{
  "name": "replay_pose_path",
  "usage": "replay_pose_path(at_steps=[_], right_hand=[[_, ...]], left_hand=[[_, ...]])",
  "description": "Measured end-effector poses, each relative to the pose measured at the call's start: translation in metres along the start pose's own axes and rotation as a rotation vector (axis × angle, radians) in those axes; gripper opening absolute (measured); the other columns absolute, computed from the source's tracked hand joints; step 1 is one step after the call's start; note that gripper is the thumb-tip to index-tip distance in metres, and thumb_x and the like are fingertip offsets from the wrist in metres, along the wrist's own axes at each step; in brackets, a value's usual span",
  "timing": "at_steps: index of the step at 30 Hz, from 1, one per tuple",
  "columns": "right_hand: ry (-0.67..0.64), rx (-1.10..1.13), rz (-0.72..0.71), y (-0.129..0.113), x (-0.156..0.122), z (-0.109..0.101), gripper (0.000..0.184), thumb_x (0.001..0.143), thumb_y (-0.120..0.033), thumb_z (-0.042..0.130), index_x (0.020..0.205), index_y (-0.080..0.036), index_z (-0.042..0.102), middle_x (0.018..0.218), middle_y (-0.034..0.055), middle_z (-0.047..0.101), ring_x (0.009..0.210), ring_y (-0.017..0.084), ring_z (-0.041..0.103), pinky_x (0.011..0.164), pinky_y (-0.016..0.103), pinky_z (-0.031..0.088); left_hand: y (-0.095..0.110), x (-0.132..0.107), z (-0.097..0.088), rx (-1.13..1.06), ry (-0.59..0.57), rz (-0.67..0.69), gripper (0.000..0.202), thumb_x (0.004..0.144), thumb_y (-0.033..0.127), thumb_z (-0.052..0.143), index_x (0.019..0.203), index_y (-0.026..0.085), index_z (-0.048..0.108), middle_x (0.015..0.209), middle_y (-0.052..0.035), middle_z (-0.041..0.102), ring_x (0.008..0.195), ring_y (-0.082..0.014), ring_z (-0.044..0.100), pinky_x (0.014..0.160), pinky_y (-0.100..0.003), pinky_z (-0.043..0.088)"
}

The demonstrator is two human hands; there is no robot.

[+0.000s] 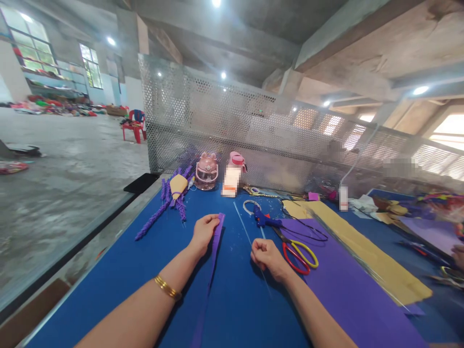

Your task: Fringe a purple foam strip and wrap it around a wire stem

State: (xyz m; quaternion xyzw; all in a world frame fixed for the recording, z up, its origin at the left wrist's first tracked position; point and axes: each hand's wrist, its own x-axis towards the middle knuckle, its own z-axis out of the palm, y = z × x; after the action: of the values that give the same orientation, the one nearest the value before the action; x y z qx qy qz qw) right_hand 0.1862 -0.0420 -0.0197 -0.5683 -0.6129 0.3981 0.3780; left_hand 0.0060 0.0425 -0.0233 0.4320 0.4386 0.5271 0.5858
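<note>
My left hand [203, 232] pinches the top end of a long narrow purple strip [213, 263] that lies along the blue table [119, 285] toward me. My right hand [266, 256] is closed around a thin wire stick [244, 227] that runs diagonally across the table. A gold bangle sits on my left wrist. Just right of my right hand lie scissors [299, 253] with red and yellow handles.
A blue glue gun [264, 221] lies behind the scissors. A purple sheet [340, 275] and a tan sheet [366, 246] cover the right side. Purple flower stems [165, 208] lie at the left. Two pink bottles [206, 170] stand by a perforated metal screen [224, 125]. Another person's hand [458, 253] shows at the far right.
</note>
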Motion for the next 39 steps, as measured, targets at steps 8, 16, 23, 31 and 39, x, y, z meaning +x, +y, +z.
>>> replay_pose_path(at_steps=[8, 16, 23, 31, 39], right_hand=[[-0.076, 0.292, -0.076, -0.011, 0.005, 0.011, 0.006, 0.053, -0.02, 0.043, 0.054, -0.02, 0.038, 0.045, -0.0068, 0.046, 0.033, 0.003, 0.026, 0.033, 0.016, 0.019], [-0.106, 0.342, -0.101, -0.015, 0.008, 0.019, 0.004, 0.054, -0.017, 0.043, 0.054, -0.02, 0.039, 0.044, -0.0074, 0.046, 0.034, 0.003, 0.028, 0.034, 0.016, 0.02], [-0.099, 0.342, -0.096, -0.016, 0.004, 0.021, 0.002, 0.053, -0.017, 0.041, 0.054, -0.019, 0.041, 0.045, -0.0073, 0.047, 0.034, 0.003, 0.03, 0.034, 0.016, 0.021], [-0.097, 0.287, -0.107, -0.02, 0.003, 0.029, 0.004, 0.052, -0.017, 0.039, 0.054, -0.02, 0.04, 0.044, -0.0079, 0.045, 0.035, 0.003, 0.031, 0.035, 0.016, 0.023], [-0.09, 0.201, -0.113, -0.02, 0.003, 0.03, 0.003, 0.053, -0.018, 0.039, 0.054, -0.02, 0.04, 0.047, -0.0066, 0.046, 0.038, 0.004, 0.033, 0.038, 0.017, 0.024]], left_hand=[[0.008, -0.005, 0.001, 0.044, 0.018, 0.116, 0.02, 0.065, 0.019, 0.055, 0.084, 0.018, 0.061, 0.052, 0.0062, 0.052, 0.043, -0.0082, 0.041, 0.044, -0.02, 0.03], [0.005, 0.0, -0.008, 0.412, 0.085, 0.42, 0.024, 0.069, 0.012, 0.043, 0.061, 0.02, 0.065, 0.069, -0.0016, 0.058, 0.068, -0.016, 0.052, 0.066, -0.026, 0.037], [0.011, -0.009, -0.002, 0.389, 0.067, 0.452, 0.014, 0.074, 0.019, 0.045, 0.061, 0.02, 0.05, 0.06, 0.0022, 0.051, 0.061, -0.014, 0.052, 0.061, -0.025, 0.04], [0.008, -0.007, 0.0, 0.134, 0.074, 0.32, 0.009, 0.07, 0.022, 0.049, 0.064, 0.018, 0.053, 0.058, 0.0024, 0.057, 0.054, -0.0134, 0.061, 0.052, -0.022, 0.044], [0.007, -0.004, 0.002, -0.043, 0.123, 0.24, 0.015, 0.065, 0.022, 0.059, 0.068, 0.02, 0.045, 0.059, 0.0024, 0.06, 0.057, -0.0147, 0.062, 0.056, -0.026, 0.048]])
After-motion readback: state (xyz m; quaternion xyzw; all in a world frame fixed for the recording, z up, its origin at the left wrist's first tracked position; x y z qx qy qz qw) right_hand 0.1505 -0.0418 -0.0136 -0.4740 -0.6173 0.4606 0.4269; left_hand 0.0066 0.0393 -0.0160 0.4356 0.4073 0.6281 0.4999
